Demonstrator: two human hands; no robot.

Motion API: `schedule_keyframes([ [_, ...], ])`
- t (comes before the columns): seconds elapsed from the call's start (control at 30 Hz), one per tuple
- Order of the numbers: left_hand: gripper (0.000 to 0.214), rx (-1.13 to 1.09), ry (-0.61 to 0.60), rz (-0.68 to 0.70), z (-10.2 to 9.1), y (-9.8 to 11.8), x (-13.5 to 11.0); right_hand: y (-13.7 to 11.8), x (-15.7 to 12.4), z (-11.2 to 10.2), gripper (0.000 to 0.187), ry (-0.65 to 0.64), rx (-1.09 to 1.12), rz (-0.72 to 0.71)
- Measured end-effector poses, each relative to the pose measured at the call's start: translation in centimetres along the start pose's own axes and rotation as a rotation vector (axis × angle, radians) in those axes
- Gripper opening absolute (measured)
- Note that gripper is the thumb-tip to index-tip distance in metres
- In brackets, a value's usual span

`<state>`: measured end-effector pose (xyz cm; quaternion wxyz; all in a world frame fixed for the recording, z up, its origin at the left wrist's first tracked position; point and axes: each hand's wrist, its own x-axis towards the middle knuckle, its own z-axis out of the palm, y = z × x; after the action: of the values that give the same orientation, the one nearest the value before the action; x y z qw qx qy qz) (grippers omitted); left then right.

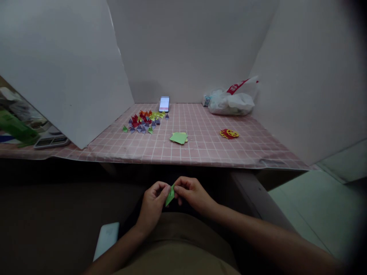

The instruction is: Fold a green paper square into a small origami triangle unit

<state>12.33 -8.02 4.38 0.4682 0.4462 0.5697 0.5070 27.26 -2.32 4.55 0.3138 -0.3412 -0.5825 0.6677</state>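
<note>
Between my two hands, over my lap and below the table's front edge, is a small folded piece of green paper (pixel 170 196). My left hand (pixel 154 201) pinches it from the left with thumb and forefinger. From the right, the thumb and forefinger of my right hand (pixel 192 193) close on its upper part. On the table lies a short stack of square paper sheets (pixel 179 138), a green one on top. Farther left sits a cluster of folded paper pieces (pixel 145 121) in red, orange, yellow, purple and green.
A lit phone (pixel 164 104) leans near the back panel. Back right is a white plastic bag (pixel 232 102); red and yellow cut-outs (pixel 229 133) lie nearer. White panels (pixel 69 68) wall the table (pixel 200 152). A kitchen scale (pixel 51 141) is at left, a pale flat device (pixel 106 240) beside me.
</note>
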Motion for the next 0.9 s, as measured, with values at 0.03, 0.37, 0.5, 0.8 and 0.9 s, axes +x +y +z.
schedule_keyframes([
  [0.03, 0.026, -0.001, 0.003, -0.004, 0.07, 0.02, -0.02, -0.07, -0.02, 0.04, 0.018, 0.005, -0.002, 0.004],
  [0.37, 0.026, -0.023, -0.016, -0.006, 0.08, -0.06, -0.15, -0.24, -0.12, 0.09, 0.019, -0.032, 0.062, 0.022],
  [0.5, 0.025, -0.027, -0.015, -0.007, -0.06, -0.19, -0.17, -0.19, -0.15, 0.08, 0.019, -0.045, 0.087, 0.035],
  [0.8, 0.026, -0.106, -0.050, -0.041, 0.08, -0.39, -0.20, -0.15, -0.11, -0.02, 0.022, -0.061, 0.156, 0.048],
  [0.9, 0.026, -0.102, -0.047, -0.045, 0.12, -0.22, -0.20, -0.21, -0.12, -0.06, 0.022, -0.066, 0.147, 0.048],
])
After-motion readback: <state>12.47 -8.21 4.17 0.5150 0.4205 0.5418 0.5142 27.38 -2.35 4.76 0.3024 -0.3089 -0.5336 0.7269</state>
